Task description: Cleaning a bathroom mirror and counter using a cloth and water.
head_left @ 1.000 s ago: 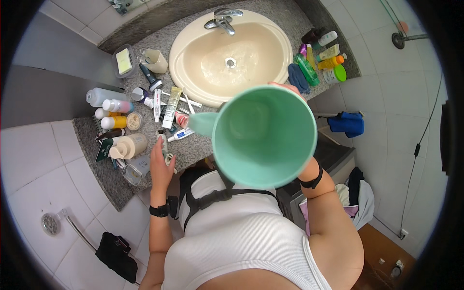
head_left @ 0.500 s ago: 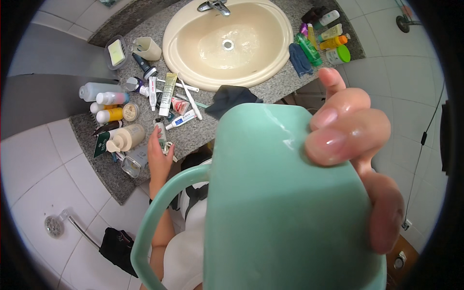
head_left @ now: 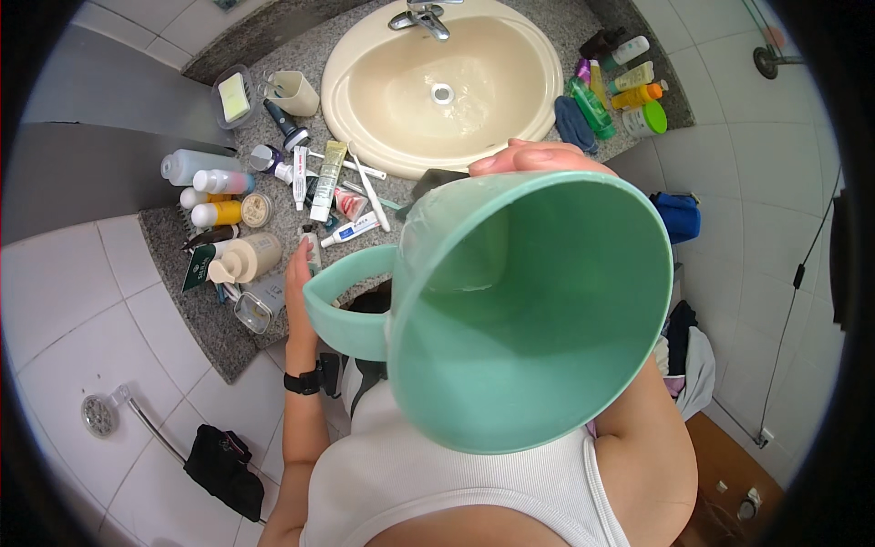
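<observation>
Green mug (head_left: 547, 314) held by right hand (head_left: 547, 159) partly hides left hand (head_left: 294, 279) near tubes (head_left: 351, 229), that grip unclear.

A mint-green jug (head_left: 533, 314) – loop handle leftward, wide mouth tipped toward the camera – is held up near the worktop's (head_left: 214, 335) front edge.

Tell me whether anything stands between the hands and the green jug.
Nothing visible does: the right hand grips the jug directly, and no object shows between its handle and the left hand, which the handle partly overlaps.
</observation>
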A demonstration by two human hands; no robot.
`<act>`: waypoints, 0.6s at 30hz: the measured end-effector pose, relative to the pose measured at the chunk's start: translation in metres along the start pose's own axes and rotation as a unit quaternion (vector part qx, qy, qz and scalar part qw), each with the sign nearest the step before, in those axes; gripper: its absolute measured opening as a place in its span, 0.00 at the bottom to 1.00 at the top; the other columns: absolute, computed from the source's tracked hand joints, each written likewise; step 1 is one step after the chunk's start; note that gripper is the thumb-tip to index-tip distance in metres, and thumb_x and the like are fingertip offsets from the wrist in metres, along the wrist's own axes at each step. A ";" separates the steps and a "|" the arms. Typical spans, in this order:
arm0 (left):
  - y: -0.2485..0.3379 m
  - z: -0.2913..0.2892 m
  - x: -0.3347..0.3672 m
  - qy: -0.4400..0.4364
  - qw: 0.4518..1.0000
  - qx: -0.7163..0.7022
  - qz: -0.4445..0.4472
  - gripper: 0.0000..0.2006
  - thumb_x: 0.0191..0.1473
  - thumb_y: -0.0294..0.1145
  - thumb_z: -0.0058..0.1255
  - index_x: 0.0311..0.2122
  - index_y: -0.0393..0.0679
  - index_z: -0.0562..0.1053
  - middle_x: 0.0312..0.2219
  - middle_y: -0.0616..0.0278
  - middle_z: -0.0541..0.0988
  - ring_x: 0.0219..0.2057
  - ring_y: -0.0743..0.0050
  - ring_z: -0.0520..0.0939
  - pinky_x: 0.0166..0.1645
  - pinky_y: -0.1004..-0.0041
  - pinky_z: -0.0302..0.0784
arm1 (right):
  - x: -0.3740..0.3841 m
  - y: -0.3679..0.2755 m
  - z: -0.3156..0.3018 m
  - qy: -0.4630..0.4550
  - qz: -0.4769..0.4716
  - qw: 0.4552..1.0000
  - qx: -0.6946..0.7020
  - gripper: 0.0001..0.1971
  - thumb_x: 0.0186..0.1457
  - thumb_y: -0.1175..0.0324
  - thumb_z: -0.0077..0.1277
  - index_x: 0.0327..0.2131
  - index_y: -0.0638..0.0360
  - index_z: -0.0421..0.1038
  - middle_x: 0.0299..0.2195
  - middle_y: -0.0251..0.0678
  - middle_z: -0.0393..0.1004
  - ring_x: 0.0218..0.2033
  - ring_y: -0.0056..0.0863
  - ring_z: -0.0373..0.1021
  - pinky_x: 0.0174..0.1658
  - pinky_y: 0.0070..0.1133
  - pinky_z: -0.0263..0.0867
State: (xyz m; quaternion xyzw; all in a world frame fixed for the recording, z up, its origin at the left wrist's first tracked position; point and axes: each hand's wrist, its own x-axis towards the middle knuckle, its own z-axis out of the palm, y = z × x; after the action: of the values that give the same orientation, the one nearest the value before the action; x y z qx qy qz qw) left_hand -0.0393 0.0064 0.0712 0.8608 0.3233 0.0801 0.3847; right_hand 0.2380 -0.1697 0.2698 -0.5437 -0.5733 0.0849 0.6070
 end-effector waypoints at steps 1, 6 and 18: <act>0.005 0.004 0.011 -0.016 1.000 -0.010 0.011 0.35 0.54 0.33 0.55 0.65 0.34 0.59 0.57 0.41 0.70 0.59 0.44 0.70 0.63 0.59 0.64 | -0.001 -0.005 -0.005 -0.002 0.019 0.999 -0.027 0.33 0.52 0.69 0.65 0.57 0.72 0.61 0.55 0.52 0.68 0.53 0.41 0.69 0.56 0.31 0.66; 0.001 0.001 -0.005 0.007 0.999 0.007 -0.041 0.36 0.52 0.31 0.56 0.65 0.34 0.59 0.56 0.41 0.71 0.58 0.44 0.71 0.63 0.58 0.64 | -0.003 0.008 0.002 0.026 -0.030 0.999 -0.009 0.26 0.58 0.66 0.57 0.56 0.64 0.61 0.49 0.48 0.72 0.49 0.40 0.72 0.60 0.38 0.61; -0.002 0.004 -0.002 -0.003 0.999 0.035 -0.009 0.36 0.50 0.23 0.61 0.64 0.36 0.60 0.55 0.42 0.71 0.56 0.43 0.72 0.60 0.58 0.68 | 0.013 -0.057 0.016 0.098 0.061 0.993 -0.035 0.12 0.65 0.50 0.44 0.43 0.42 0.69 0.40 0.35 0.72 0.45 0.35 0.70 0.65 0.46 0.51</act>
State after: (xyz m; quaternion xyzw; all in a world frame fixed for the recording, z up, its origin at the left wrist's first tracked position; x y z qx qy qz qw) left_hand -0.0403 0.0043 0.0673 0.8711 0.3323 0.0631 0.3560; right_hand 0.2000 -0.1741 0.3172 -0.6040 -0.4798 0.0478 0.6346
